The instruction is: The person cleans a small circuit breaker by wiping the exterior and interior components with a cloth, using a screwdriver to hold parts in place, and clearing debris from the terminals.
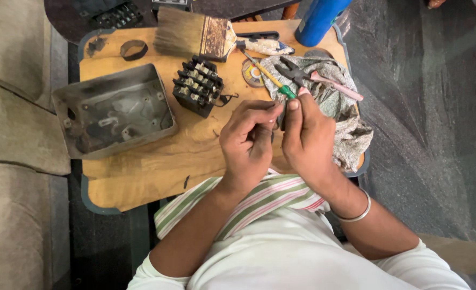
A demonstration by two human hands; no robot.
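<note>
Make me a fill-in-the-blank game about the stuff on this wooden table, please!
1. The grey metal box lying on the wooden table is open and has nothing big inside, so it is ____.
2. The pliers with pink handles lie on a crumpled ____.
3. The wide paintbrush lies near the table's far edge, behind the ____ terminal block.
4. The left hand and right hand are held close ____.

Missing words: empty; cloth; black; together
</note>
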